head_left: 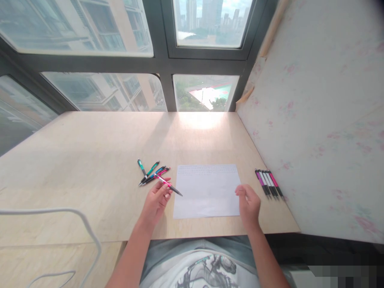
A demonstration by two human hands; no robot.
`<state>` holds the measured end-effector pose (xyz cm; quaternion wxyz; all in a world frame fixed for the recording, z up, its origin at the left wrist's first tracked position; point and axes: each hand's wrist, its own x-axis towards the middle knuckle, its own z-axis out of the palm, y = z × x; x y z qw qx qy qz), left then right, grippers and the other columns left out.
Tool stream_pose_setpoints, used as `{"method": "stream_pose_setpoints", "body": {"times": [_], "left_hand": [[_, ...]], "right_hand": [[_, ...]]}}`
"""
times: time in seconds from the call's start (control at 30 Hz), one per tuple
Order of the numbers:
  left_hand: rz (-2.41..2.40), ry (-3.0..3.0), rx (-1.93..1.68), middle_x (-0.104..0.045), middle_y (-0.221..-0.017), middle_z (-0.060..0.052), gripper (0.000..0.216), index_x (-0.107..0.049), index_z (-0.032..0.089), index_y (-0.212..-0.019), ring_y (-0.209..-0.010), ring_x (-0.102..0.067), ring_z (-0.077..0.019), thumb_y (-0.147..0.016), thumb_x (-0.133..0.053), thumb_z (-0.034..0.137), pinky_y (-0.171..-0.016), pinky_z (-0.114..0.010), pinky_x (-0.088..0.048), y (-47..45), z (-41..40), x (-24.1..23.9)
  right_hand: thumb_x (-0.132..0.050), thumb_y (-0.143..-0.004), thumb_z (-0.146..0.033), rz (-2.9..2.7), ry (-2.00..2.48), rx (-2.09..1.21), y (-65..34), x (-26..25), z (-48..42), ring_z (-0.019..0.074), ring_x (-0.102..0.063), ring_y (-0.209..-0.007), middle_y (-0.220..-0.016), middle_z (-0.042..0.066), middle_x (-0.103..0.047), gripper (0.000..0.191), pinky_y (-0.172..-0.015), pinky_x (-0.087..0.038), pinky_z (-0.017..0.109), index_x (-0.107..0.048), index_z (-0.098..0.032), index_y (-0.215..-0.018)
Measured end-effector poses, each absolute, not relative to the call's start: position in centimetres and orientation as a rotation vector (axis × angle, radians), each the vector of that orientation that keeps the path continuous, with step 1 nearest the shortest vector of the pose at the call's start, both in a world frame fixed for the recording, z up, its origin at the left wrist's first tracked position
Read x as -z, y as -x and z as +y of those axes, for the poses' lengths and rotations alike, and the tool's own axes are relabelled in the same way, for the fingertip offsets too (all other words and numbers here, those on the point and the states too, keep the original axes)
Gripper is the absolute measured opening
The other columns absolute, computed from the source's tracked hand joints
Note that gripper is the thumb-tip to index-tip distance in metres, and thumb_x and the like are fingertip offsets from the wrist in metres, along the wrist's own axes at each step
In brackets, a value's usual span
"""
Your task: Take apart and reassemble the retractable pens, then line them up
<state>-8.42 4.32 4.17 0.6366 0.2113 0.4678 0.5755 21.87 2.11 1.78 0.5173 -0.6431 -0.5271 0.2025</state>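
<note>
My left hand [157,198] pinches a pink and black pen [168,185], its tip pointing right toward a white sheet of paper [207,191]. The sheet lies flat on the wooden desk [99,160] in front of me, with faint writing along its top. Just beyond my left hand lies a loose group of several pens [151,172], green, blue and pink. My right hand [248,203] hovers at the sheet's right edge with fingers curled and nothing in them. Right of that hand, a neat row of several pens [269,184] lies side by side.
A wall with pale flowered covering [324,120] closes off the desk's right side. Large windows [102,92] run along the far edge. A white wire frame [72,228] stands at the lower left, near the desk's front edge.
</note>
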Motion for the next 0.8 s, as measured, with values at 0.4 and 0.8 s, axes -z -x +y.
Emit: {"method": "stream_pose_setpoints", "body": {"times": [0.4, 0.8], "left_hand": [[0.921, -0.458, -1.187, -0.073, -0.094, -0.007, 0.025, -0.061, 0.017, -0.091, -0.075, -0.069, -0.0135, -0.073, -0.077, 0.026, -0.069, -0.023, -0.053, -0.6, 0.5, -3.1], [0.931, -0.539, -1.139, -0.074, -0.095, -0.009, 0.026, -0.071, 0.016, -0.096, -0.081, -0.068, -0.0175, -0.073, -0.077, 0.027, -0.080, -0.030, -0.051, -0.9, -0.1, -2.2]], "right_hand": [[-0.042, -0.094, -0.048, -1.308, 1.434, -1.101, -16.1, -2.1, 0.8, 0.0106, -0.040, -0.051, -0.051, -0.004, -0.042, 0.048, -0.051, -0.031, 0.023, -0.042, -0.020, -0.055], [-0.040, -0.094, -0.051, -1.283, 1.427, -1.208, -16.5, -2.1, 0.7, 0.0106, -0.039, -0.049, -0.048, -0.004, -0.041, 0.053, -0.051, -0.030, 0.024, -0.044, -0.019, -0.052]]}}
